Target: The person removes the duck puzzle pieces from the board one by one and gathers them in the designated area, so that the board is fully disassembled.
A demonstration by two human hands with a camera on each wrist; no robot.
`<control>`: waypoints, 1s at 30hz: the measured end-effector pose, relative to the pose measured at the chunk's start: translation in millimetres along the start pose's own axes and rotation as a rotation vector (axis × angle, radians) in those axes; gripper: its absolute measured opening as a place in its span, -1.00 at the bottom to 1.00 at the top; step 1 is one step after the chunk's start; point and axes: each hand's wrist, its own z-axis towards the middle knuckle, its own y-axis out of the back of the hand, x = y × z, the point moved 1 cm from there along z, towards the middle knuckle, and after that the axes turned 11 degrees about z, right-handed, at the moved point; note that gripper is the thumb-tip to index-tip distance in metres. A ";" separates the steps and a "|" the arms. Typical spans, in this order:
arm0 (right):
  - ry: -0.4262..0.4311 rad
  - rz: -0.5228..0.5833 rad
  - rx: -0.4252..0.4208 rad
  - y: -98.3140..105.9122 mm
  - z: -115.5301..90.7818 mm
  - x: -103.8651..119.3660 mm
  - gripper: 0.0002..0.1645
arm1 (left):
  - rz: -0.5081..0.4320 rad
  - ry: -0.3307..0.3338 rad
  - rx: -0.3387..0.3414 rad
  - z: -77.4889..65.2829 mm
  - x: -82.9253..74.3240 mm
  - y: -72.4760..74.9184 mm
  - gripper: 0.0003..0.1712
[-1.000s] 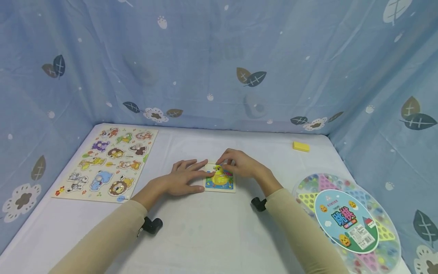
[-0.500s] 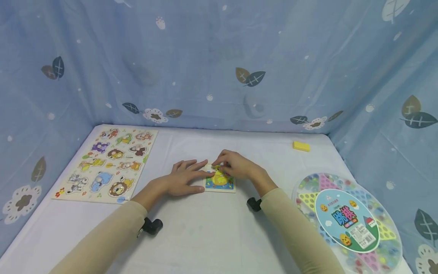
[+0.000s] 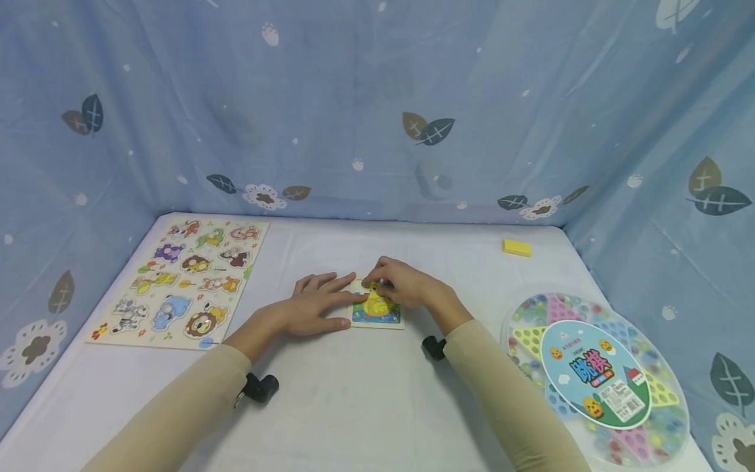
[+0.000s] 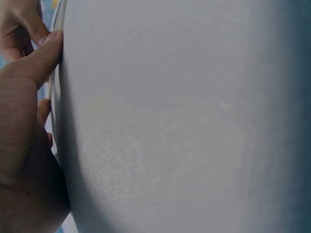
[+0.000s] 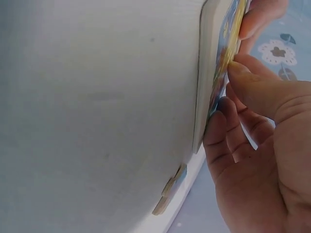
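A small square duck puzzle (image 3: 377, 320) lies flat at the middle of the table, a yellow duck on blue. My left hand (image 3: 315, 307) rests at its left side with fingers extended, the forefinger reaching over the picture and the thumb by the near left corner. My right hand (image 3: 404, 283) is over the upper right part, thumb and forefinger pinching at the yellow duck's head. In the right wrist view, the right thumb (image 5: 248, 82) meets the puzzle's yellow face (image 5: 235, 36) while the other fingers curl beside it. The right hand hides the puzzle's upper right corner.
Small flat pieces (image 5: 170, 189) with wood-coloured edges lie beyond the puzzle in the right wrist view. An animal peg board (image 3: 183, 282) lies at left. A round Chinese checkers box (image 3: 596, 380) lies at right, a yellow block (image 3: 516, 248) behind it.
My right hand has shifted a little left, its fingertips moving from the puzzle's top edge onto the duck's head. The left hand stays in place.
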 end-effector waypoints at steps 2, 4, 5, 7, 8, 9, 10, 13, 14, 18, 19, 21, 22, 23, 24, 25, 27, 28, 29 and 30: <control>-0.009 0.003 0.004 0.3 0.6 0.6 -0.66 | -0.002 0.001 0.002 -0.2 -0.2 0.6 -0.34; -0.023 0.012 0.010 0.7 1.1 1.6 -0.67 | -0.002 0.006 0.006 -0.4 -0.1 0.8 -0.34; -0.029 0.013 0.015 0.9 1.4 2.0 -0.67 | -0.002 0.008 0.008 -0.5 0.0 1.0 -0.34; -0.047 0.016 0.022 1.6 1.4 3.5 -0.68 | -0.002 0.013 0.011 -0.6 0.3 1.2 -0.34; -0.053 0.016 0.025 1.8 1.8 3.9 -0.68 | -0.003 0.014 0.009 -1.1 0.1 2.0 -0.35; -0.060 0.012 0.027 1.9 2.0 4.2 -0.68 | -0.012 0.014 0.007 -1.2 0.4 2.1 -0.35; -0.064 0.008 0.029 2.1 2.2 4.4 -0.68 | -0.023 0.012 -0.002 -0.6 1.8 0.0 -0.35; -0.082 -0.003 0.034 2.4 2.8 4.6 -0.69 | -0.054 0.005 -0.032 0.7 5.3 -6.1 -0.35; -0.085 -0.005 0.034 2.3 3.1 4.5 -0.70 | -0.063 0.002 -0.042 1.1 6.6 -8.2 -0.35; -0.090 0.000 0.028 3.0 2.5 4.6 -0.71 | -0.075 -0.002 -0.052 2.3 7.5 -10.9 -0.34; -0.086 0.002 0.025 2.9 2.7 4.7 -0.71 | -0.076 -0.003 -0.053 1.8 7.1 -10.2 -0.34; -0.080 0.006 0.019 2.8 2.8 5.0 -0.70 | -0.068 -0.003 -0.048 0.5 5.3 -7.1 -0.33; -0.077 0.007 0.016 2.8 2.7 5.2 -0.70 | -0.063 -0.004 -0.046 0.1 4.2 -5.3 -0.33; -0.078 0.011 0.013 2.8 2.4 5.3 -0.69 | -0.066 -0.007 -0.045 -0.5 3.1 -3.8 -0.33; -0.075 0.011 0.010 2.7 2.1 5.2 -0.69 | -0.060 -0.004 -0.040 -0.6 2.4 -3.2 -0.34; -0.071 0.011 0.007 2.4 1.9 5.0 -0.69 | -0.052 -0.004 -0.038 -0.8 1.4 -1.7 -0.34; -0.059 0.014 -0.004 1.7 1.6 4.0 -0.68 | -0.039 0.004 -0.024 -1.3 -0.1 0.3 -0.34; -0.057 0.016 -0.010 1.4 1.4 3.4 -0.67 | -0.035 0.007 -0.018 -1.4 -0.7 0.9 -0.34; -0.054 0.017 -0.018 1.0 1.5 2.5 -0.66 | -0.029 0.012 -0.012 -1.5 -0.9 1.1 -0.35; -0.051 0.019 -0.025 0.5 1.5 1.6 -0.65 | -0.017 0.017 -0.007 -1.4 -1.4 1.6 -0.35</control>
